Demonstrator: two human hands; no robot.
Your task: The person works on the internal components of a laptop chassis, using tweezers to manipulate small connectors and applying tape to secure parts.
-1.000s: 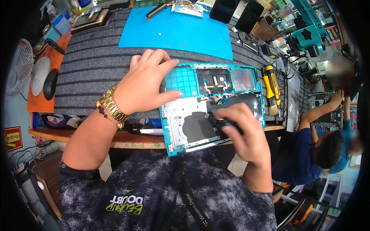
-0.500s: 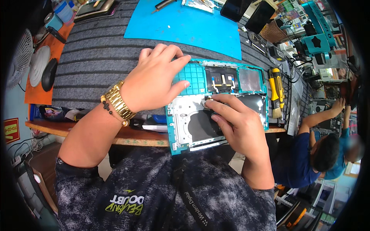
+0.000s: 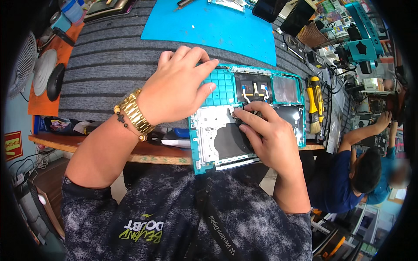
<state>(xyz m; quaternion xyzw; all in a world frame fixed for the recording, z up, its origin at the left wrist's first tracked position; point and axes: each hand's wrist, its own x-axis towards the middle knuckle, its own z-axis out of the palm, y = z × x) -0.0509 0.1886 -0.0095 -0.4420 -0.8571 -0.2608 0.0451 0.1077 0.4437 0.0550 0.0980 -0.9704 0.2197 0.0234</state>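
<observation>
A teal laptop case part, its inner side up, rests slanted over the table's front edge and toward my lap. Silvery metal, a black patch and a touchpad module with white ribbon cables show on it. My left hand, with a gold watch on the wrist, grips the case's far left corner, index finger at the edge and thumb over the teal panel. Just below the touchpad module, my right hand has thumb and fingers pinched together against the metal. What sits between these fingertips is mostly hidden.
Beyond the case lies a blue mat on the striped grey cloth. A yellow cutter and a brush lie right of the case. A mouse and fan stand left. Another person works at right.
The case and both hands appear slightly shifted in the picture. My right hand's fingers have moved a little around the same spot; my left hand keeps its hold on the corner.
</observation>
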